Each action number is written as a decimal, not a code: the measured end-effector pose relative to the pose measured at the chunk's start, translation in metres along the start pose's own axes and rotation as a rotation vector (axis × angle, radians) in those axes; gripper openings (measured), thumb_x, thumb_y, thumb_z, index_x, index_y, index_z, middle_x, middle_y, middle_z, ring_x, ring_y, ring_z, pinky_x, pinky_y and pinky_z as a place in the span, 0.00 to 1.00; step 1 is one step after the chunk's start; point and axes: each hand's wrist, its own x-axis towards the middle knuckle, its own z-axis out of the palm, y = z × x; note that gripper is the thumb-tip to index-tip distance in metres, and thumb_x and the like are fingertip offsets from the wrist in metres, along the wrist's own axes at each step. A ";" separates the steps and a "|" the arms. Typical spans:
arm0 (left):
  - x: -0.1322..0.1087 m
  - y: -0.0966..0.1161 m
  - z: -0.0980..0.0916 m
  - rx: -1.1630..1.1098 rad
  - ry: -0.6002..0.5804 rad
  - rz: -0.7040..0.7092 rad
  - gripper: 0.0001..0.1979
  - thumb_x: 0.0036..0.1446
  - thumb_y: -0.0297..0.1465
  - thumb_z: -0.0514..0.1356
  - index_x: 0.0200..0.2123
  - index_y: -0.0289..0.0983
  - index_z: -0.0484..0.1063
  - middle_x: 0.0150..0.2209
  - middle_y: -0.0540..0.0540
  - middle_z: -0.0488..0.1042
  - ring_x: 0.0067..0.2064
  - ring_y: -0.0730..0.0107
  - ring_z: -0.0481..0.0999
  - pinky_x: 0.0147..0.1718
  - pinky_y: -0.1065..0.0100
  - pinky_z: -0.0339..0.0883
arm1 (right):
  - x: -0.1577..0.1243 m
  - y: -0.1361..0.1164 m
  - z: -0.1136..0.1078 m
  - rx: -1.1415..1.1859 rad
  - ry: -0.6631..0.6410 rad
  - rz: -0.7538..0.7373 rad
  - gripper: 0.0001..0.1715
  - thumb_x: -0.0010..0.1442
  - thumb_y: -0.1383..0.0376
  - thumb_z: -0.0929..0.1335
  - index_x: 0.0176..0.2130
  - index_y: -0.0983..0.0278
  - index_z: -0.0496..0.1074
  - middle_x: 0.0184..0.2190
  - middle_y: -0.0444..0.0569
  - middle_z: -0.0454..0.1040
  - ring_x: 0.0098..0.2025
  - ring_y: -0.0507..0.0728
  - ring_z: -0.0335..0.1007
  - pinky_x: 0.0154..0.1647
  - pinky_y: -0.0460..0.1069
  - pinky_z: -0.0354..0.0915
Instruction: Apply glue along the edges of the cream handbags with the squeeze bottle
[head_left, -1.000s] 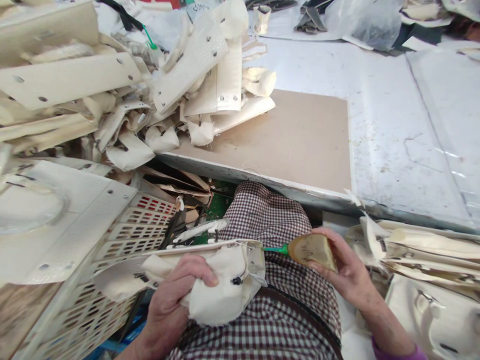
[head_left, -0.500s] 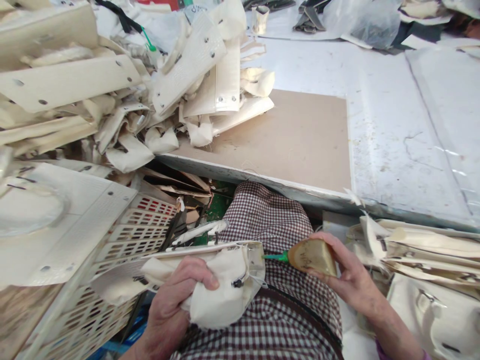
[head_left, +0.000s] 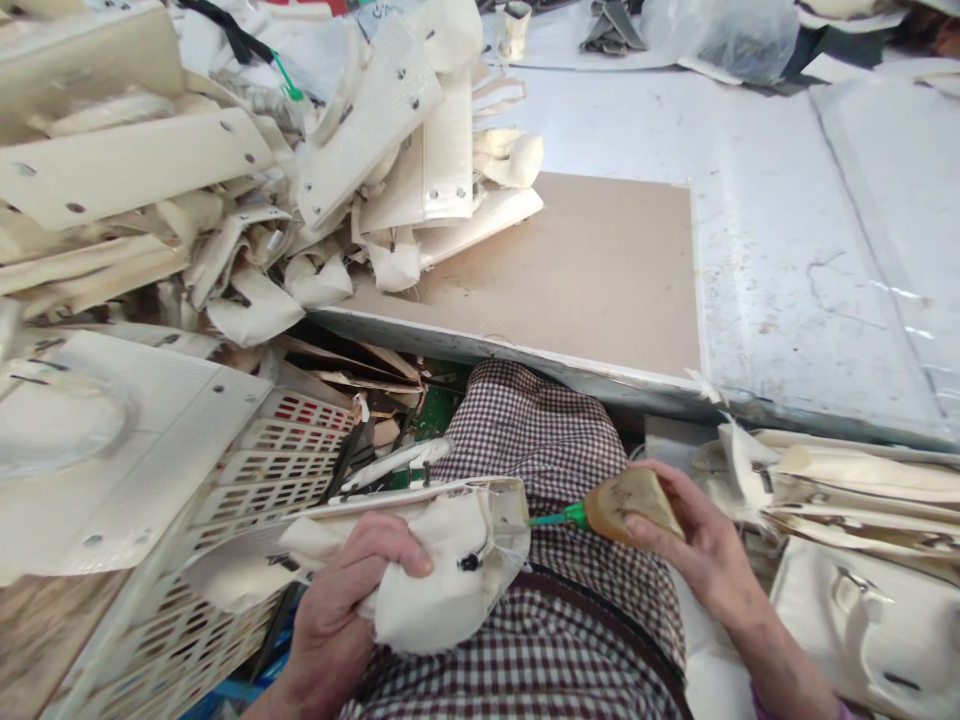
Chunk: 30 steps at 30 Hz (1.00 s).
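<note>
– Down over the checked lap (head_left: 540, 440), what has the left hand (head_left: 337, 600) got?
– It's clenched around a cream bag piece (head_left: 450, 580), thumb on top, bunching the cloth lining. The stiff edge of the piece runs along the top, and its corner pokes out to the right.
– And the other one?
– The right hand (head_left: 701, 550) is wrapped round an amber glue bottle (head_left: 626, 500), held on its side. Its green nozzle (head_left: 559, 518) points left at that corner of the piece, just beside it. Whether the tip touches, I can't tell.
– What's around them?
– A slotted plastic crate (head_left: 285, 470) stands just left of the lap, with cream panels lying over it. Up on the white table (head_left: 787, 250) there's a heap of cream bag panels (head_left: 225, 180) with holes punched in them, spilling onto a brown board (head_left: 600, 270) at the table's near edge. A stack of cream pieces (head_left: 847, 490) lies just beyond the right hand.
</note>
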 end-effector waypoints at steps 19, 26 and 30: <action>0.007 0.005 0.003 0.018 0.021 -0.032 0.08 0.67 0.24 0.62 0.34 0.40 0.78 0.33 0.50 0.78 0.37 0.69 0.75 0.39 0.74 0.72 | -0.032 -0.033 0.022 0.109 0.148 0.427 0.32 0.55 0.45 0.76 0.51 0.63 0.78 0.41 0.50 0.82 0.35 0.61 0.75 0.23 0.48 0.69; 0.004 0.002 0.005 0.031 0.004 -0.026 0.06 0.67 0.26 0.64 0.35 0.40 0.78 0.34 0.50 0.78 0.39 0.68 0.75 0.39 0.73 0.71 | -0.038 -0.041 0.024 0.185 0.124 0.436 0.30 0.56 0.45 0.77 0.48 0.62 0.78 0.35 0.47 0.79 0.25 0.55 0.66 0.23 0.49 0.66; 0.004 0.000 0.006 0.022 0.000 -0.025 0.07 0.66 0.25 0.63 0.35 0.39 0.78 0.34 0.50 0.78 0.39 0.68 0.75 0.40 0.72 0.71 | -0.043 -0.040 0.030 0.317 0.096 0.435 0.26 0.56 0.46 0.78 0.45 0.62 0.79 0.31 0.46 0.76 0.25 0.54 0.64 0.22 0.48 0.64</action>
